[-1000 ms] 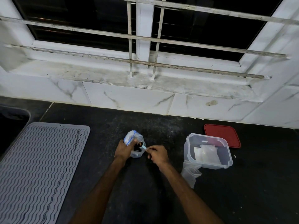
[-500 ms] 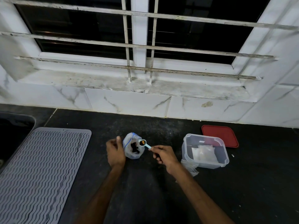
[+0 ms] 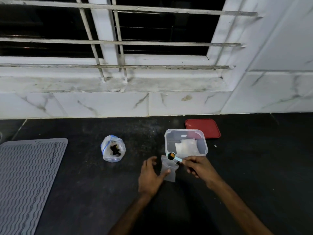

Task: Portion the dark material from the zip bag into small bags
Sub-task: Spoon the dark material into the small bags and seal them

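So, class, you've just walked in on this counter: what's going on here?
A person is portioning by the spoonful. The right hand pinches a small blue scoop loaded with dark material and holds it over the top of a small clear bag. The left hand steadies that bag with its thumb. The zip bag stands open to the left, untouched, with dark material inside. A clear container of white packets sits behind, with its red lid beyond.

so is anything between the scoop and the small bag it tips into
Nothing visible. The right hand holds the loaded scoop just over the top edge of the small bag; the left hand rests its thumb lower on the bag, clear of that edge. Whether the mouth is open is unclear.
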### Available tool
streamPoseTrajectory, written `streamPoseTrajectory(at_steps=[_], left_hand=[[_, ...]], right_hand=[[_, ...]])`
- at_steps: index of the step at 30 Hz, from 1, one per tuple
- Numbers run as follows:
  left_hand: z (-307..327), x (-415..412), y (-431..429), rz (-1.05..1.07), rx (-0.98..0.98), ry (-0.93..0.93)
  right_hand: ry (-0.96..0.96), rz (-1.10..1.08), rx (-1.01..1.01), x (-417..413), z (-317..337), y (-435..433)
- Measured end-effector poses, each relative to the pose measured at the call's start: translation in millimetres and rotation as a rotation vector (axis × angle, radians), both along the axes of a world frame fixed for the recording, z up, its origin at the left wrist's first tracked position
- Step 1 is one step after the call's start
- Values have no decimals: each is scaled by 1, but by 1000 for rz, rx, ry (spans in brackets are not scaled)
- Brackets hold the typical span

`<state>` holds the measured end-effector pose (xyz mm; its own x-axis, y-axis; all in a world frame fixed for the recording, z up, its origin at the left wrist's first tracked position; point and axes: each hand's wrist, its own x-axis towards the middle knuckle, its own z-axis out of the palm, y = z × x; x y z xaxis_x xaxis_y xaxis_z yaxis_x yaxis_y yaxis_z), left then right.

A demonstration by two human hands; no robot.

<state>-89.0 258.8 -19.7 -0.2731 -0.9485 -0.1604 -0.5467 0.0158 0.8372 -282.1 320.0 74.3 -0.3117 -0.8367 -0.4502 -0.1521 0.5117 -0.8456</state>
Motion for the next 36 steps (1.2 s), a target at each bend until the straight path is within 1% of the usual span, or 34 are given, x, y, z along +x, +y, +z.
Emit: streamPoseTrajectory(at_steps=[4, 6, 9, 12, 13, 14, 17, 18, 20, 22, 24, 26, 28, 30, 32, 36], left_hand=[[-2, -19, 16, -4, 0, -79], [-3, -26, 22, 12, 6, -90], [-3, -33, 28, 88, 40, 16], [-1, -37, 34, 151, 71, 112], [0, -37, 36, 169, 75, 122], [1, -38, 37, 183, 73, 127], [3, -40, 40, 208, 54, 136], [3, -40, 40, 213, 45, 137], [2, -39, 42, 216, 21, 137], [0, -38, 44, 215, -4, 126], [1, -38, 45, 208, -5, 114], [4, -38, 45, 199, 8, 105], [4, -37, 44, 184, 11, 87], [3, -36, 43, 173, -2, 70], [2, -35, 42, 167, -16, 68], [0, -32, 43, 149, -26, 86]], right_hand=[[58, 37, 9, -10, -8, 8], [130, 88, -12, -12, -10, 6], [276, 225, -32, -15, -13, 3], [368, 334, -84, -15, -17, 0], [436, 380, -122, -14, -19, 0], [547, 434, -169, -13, -21, 1], [963, 593, -329, -14, -31, 7], [1048, 617, -361, -15, -34, 9], [1097, 608, -434, -17, -41, 14], [1088, 572, -505, -18, -45, 20], [1023, 493, -505, -17, -46, 24], [847, 317, -431, -17, -46, 26], [577, 154, -352, -16, -45, 26], [323, 44, -286, -14, -41, 27], [186, -31, -259, -15, -38, 28], [38, -154, -234, -12, -38, 30]])
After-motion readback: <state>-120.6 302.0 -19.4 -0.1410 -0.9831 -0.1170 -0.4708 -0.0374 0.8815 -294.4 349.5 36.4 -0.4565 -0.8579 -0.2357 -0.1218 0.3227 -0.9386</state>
